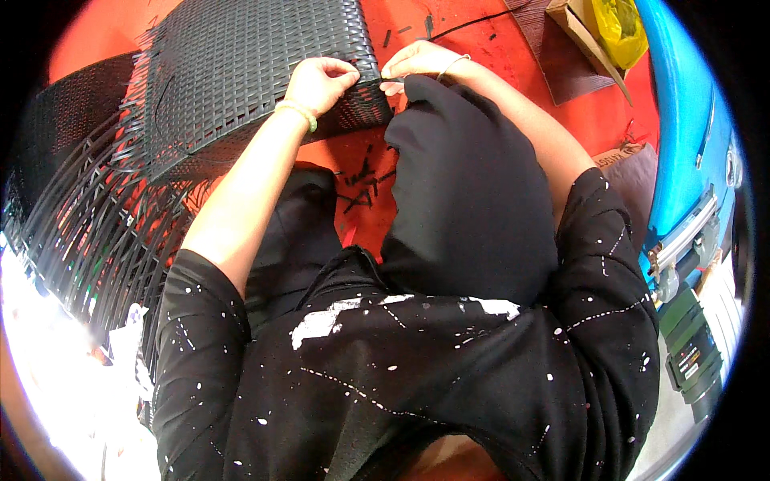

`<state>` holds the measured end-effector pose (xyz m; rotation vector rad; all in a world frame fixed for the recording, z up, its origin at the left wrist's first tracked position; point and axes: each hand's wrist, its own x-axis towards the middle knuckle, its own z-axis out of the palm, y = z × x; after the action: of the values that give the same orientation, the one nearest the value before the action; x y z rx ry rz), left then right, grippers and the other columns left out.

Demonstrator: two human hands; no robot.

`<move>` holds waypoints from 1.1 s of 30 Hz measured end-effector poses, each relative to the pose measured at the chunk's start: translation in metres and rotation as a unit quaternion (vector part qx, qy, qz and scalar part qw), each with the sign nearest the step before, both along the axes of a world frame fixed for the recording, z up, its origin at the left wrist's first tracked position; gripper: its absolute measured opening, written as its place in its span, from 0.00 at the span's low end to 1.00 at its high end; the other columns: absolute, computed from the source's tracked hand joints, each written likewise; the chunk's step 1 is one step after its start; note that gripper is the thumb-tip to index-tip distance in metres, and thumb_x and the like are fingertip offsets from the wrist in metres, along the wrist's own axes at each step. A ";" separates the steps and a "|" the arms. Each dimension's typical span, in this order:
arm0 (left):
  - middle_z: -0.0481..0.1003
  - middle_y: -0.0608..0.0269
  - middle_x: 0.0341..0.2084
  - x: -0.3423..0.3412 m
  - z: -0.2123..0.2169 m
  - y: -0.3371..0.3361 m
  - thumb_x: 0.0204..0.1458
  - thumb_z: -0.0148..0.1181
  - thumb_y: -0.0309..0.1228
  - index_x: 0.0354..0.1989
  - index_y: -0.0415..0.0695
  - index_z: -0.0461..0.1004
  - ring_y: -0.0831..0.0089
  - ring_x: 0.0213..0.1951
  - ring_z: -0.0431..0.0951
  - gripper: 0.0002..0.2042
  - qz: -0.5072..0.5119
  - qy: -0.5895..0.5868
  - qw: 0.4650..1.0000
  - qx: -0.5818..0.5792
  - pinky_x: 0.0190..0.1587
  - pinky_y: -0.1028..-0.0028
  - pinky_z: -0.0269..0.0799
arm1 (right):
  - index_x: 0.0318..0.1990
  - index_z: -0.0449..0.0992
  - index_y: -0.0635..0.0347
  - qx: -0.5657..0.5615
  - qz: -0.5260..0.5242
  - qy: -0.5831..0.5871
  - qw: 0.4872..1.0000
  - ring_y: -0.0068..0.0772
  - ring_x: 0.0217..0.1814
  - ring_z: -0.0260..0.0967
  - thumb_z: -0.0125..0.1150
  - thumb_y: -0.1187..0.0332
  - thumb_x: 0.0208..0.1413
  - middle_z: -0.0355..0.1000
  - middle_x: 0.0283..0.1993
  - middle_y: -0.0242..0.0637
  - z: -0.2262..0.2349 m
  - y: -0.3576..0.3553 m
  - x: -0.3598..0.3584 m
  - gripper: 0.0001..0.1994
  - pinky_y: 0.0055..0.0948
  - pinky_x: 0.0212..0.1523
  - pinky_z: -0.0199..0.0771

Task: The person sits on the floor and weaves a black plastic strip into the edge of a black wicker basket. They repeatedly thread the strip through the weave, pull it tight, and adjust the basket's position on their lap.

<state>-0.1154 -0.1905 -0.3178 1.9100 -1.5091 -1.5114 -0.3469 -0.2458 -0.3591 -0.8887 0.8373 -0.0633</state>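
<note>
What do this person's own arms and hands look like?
The left hand, ungloved, has a pale green bracelet at its wrist; the right hand, also ungloved, a thin light band. Roughly elbow-length black sleeves carry white flecks and dashes.

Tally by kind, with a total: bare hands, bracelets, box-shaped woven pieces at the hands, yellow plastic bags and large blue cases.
Bare hands: 2 (left hand, right hand)
Bracelets: 2 (left bracelet, right bracelet)
Box-shaped black woven piece: 1
Yellow plastic bag: 1
Large blue case: 1
Total: 7
</note>
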 end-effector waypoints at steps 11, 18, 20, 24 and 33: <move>0.83 0.63 0.31 -0.001 0.003 0.002 0.51 0.67 0.31 0.36 0.41 0.83 0.78 0.35 0.80 0.08 -0.023 0.008 0.999 -0.039 0.44 0.75 0.74 | 0.42 0.77 0.71 -0.012 0.010 -0.029 0.999 0.38 0.39 0.80 0.61 0.74 0.54 0.79 0.39 0.48 -0.006 -0.002 0.002 0.10 0.31 0.44 0.81; 0.82 0.64 0.31 -0.013 0.006 -0.007 0.52 0.67 0.30 0.38 0.39 0.83 0.80 0.35 0.79 0.09 -0.064 -0.016 0.997 -0.032 0.44 0.76 0.75 | 0.47 0.72 0.69 -0.070 0.000 -0.094 0.993 0.36 0.37 0.80 0.67 0.72 0.52 0.78 0.38 0.43 -0.019 0.004 -0.001 0.17 0.32 0.41 0.80; 0.82 0.65 0.31 -0.015 0.005 -0.007 0.52 0.67 0.30 0.38 0.39 0.83 0.80 0.33 0.78 0.09 -0.070 -0.024 0.997 -0.023 0.42 0.76 0.75 | 0.47 0.73 0.68 -0.073 0.014 -0.090 0.993 0.34 0.37 0.80 0.69 0.71 0.51 0.78 0.38 0.43 -0.019 0.007 0.001 0.17 0.31 0.41 0.80; 0.81 0.67 0.28 -0.015 0.003 -0.009 0.52 0.67 0.29 0.38 0.39 0.83 0.82 0.29 0.76 0.08 -0.072 -0.007 0.997 -0.023 0.36 0.78 0.74 | 0.41 0.78 0.61 -0.200 -0.037 -0.064 0.977 0.28 0.39 0.78 0.69 0.69 0.51 0.79 0.35 0.36 -0.010 0.006 -0.001 0.11 0.29 0.42 0.78; 0.80 0.68 0.27 -0.018 0.006 -0.004 0.52 0.68 0.31 0.37 0.40 0.81 0.82 0.28 0.76 0.08 -0.040 0.008 0.999 -0.026 0.35 0.79 0.74 | 0.32 0.81 0.57 -0.492 0.077 0.041 0.866 0.31 0.34 0.78 0.69 0.64 0.43 0.79 0.31 0.40 0.003 -0.007 0.007 0.10 0.30 0.38 0.77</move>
<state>-0.1336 -0.1942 -0.3122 1.8263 -1.6187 -1.5010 -0.3396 -0.2529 -0.3563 -1.9322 0.7962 -0.3376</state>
